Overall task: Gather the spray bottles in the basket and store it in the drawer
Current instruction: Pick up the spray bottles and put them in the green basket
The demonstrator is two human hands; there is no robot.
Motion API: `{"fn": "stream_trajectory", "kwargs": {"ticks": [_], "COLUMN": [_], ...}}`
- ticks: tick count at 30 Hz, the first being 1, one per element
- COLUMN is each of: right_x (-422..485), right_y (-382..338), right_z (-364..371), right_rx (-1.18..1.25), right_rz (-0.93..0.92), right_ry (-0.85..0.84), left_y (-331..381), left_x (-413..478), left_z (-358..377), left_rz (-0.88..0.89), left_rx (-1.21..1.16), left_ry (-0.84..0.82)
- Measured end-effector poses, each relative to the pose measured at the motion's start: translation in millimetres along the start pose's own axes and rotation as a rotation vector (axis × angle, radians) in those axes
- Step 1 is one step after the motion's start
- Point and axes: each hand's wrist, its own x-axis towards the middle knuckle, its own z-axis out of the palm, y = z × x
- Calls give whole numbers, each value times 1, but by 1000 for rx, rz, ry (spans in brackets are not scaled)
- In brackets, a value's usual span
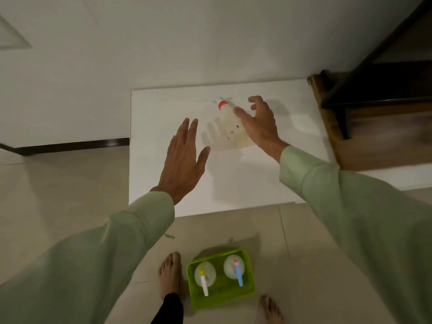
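- Green plastic basket [247, 280] on the tiled floor [70, 195], between two bare feet, holding two clear spray bottles: yellow-triggered one [204, 275] left, blue-triggered one [235, 267] right.
- Third clear spray bottle with red collar [230, 122] lying mid white cabinet top [159, 108], nearer its far edge.
- Right hand [259, 123] spread wide, hovering at that bottle, empty.
- Left hand [184, 157] flat, fingers extended, empty, over the top's left half.
- Bare top toward near edge.

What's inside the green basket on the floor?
The basket holds two pale spray bottles, standing upright: one with a yellow and white nozzle, one with a pink and blue nozzle. The basket floor under them is covered.
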Motion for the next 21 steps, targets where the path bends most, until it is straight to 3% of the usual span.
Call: {"fn": "stream_trajectory", "kwargs": {"ticks": [7,14,21], "right_x": [41,27,-48], "right_y": [-25,-41,-17], "right_z": [39,63,48], "right_rx": [-111,-138,310], "right_rz": [257,354,341], "right_ry": [-125,-292,-179], "left_y": [-60,-83,-57], "left_x": [43,45,1], "left_z": [-19,-28,-29], "left_rz": [48,55,71], "left_rx": [9,29,27], "left_ry": [-85,-128,-127]}}
